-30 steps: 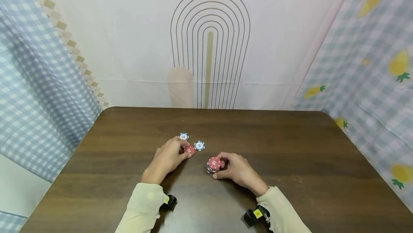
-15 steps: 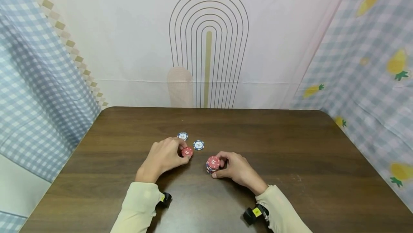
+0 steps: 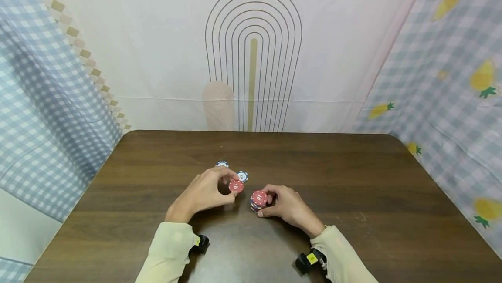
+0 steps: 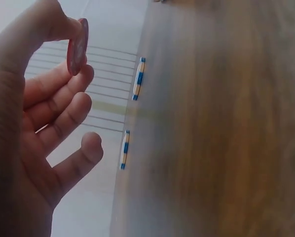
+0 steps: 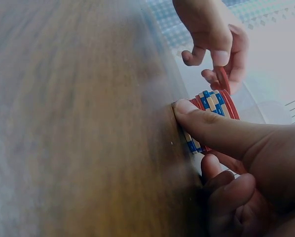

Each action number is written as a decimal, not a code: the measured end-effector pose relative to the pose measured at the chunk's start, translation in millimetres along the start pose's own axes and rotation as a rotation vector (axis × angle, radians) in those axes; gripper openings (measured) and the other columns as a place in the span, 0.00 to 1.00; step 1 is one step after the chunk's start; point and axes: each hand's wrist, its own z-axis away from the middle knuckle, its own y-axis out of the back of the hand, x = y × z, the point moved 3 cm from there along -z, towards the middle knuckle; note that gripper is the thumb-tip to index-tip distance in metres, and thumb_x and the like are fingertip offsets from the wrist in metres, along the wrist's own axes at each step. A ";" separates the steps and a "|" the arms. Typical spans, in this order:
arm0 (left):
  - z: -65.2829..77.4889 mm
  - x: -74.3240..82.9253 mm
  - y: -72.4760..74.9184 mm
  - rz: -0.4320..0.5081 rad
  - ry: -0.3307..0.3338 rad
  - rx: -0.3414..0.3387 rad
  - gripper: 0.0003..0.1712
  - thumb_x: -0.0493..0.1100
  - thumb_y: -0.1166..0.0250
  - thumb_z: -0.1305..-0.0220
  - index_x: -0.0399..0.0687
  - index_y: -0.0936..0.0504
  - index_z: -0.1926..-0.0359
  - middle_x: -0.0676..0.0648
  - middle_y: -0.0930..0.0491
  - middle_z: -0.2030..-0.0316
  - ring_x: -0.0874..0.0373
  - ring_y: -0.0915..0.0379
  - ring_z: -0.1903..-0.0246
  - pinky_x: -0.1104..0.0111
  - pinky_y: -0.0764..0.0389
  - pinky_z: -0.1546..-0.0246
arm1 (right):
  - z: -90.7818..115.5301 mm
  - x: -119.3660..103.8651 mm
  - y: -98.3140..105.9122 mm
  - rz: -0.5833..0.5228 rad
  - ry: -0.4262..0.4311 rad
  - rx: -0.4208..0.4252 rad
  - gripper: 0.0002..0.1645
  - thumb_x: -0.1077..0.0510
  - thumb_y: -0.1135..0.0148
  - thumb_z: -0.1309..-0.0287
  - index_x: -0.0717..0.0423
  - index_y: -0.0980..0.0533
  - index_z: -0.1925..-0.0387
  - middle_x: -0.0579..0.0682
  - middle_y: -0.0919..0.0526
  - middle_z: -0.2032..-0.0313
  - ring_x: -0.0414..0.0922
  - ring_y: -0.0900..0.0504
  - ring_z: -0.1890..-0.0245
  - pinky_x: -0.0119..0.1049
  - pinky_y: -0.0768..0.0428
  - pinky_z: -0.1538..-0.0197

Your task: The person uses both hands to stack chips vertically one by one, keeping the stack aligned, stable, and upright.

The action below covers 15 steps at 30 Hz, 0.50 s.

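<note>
Between thumb and fingertips my left hand (image 3: 204,190) pinches a red poker chip (image 3: 236,186) marked 10. In the left wrist view that red chip (image 4: 78,47) is up off the table. My right hand (image 3: 288,206) holds the sides of a stack of poker chips (image 3: 259,199) standing on the table, a red one on top. From the right wrist view, the stack (image 5: 214,104) has red and blue-and-white layers, and the left hand's chip is close beside its top. Two blue-and-white chips lie flat beyond my left hand, one nearer (image 3: 242,176) and one farther (image 3: 222,164), partly covered.
The brown wooden table (image 3: 353,178) spreads around both hands. A white patterned cloth (image 3: 164,56) hangs behind its far edge. Checked cloths hang at the left (image 3: 59,78) and right (image 3: 443,113).
My left hand first drew the red chip slightly toward me, then lifted it and moved it right, nearer the stack. My right hand has stayed on the stack.
</note>
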 end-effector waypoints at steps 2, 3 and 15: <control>-0.7 3.6 -1.1 0.022 -0.015 -0.004 0.21 0.50 0.25 0.49 0.62 0.13 0.51 0.64 0.20 0.63 0.66 0.24 0.61 0.66 0.22 0.61 | 0.1 0.0 0.2 0.002 0.001 0.002 0.20 0.51 0.12 0.57 0.43 0.18 0.64 0.40 0.23 0.73 0.38 0.27 0.74 0.34 0.31 0.68; -1.0 5.2 -1.8 0.026 -0.021 -0.008 0.21 0.50 0.25 0.49 0.62 0.13 0.51 0.64 0.20 0.62 0.66 0.24 0.61 0.66 0.22 0.60 | -0.1 0.1 0.1 0.004 0.000 0.003 0.20 0.51 0.12 0.57 0.43 0.18 0.64 0.40 0.23 0.73 0.38 0.27 0.74 0.34 0.31 0.68; -3.8 21.0 -9.6 0.009 -0.102 -0.035 0.16 0.51 0.22 0.48 0.64 0.13 0.56 0.64 0.20 0.61 0.68 0.24 0.60 0.67 0.22 0.59 | -1.2 0.1 -1.8 0.023 -0.012 0.006 0.21 0.50 0.12 0.57 0.42 0.18 0.65 0.39 0.23 0.72 0.38 0.28 0.73 0.34 0.31 0.67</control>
